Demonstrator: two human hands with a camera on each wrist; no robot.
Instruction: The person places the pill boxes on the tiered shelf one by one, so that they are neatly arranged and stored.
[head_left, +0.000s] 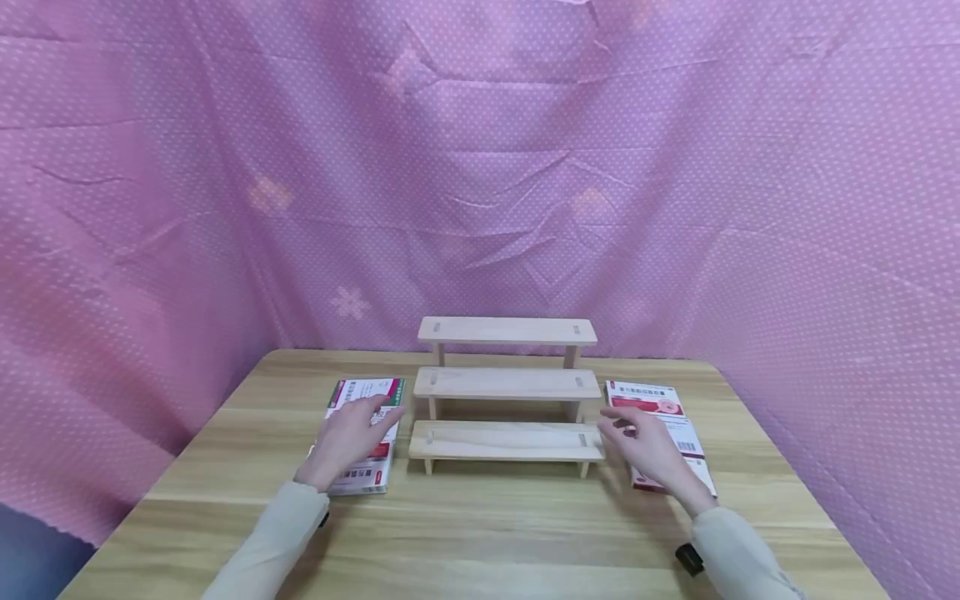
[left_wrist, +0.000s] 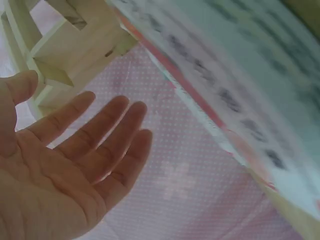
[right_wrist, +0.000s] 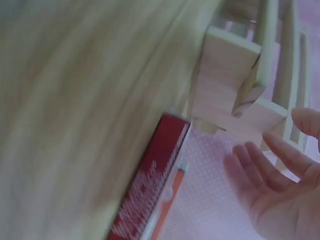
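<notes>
Over the flat printed boxes [head_left: 360,478] on the left, my left hand [head_left: 348,437] hovers with its fingers spread loosely. The left wrist view shows the palm and relaxed fingers [left_wrist: 107,142] holding nothing, beside a blurred box [left_wrist: 225,100]. My right hand [head_left: 647,448] is above the inner edge of the red and white boxes [head_left: 645,398] on the right, near the stand's lowest step. Its fingers [right_wrist: 270,172] are relaxed and hold nothing in the right wrist view. Between the hands is a three-step wooden stand [head_left: 506,440]. My hands partly cover both groups of boxes.
The stand's top step [head_left: 506,330] is near the back edge of the wooden table [head_left: 480,533]. A pink dotted cloth [head_left: 480,183] hangs behind the table and along both sides.
</notes>
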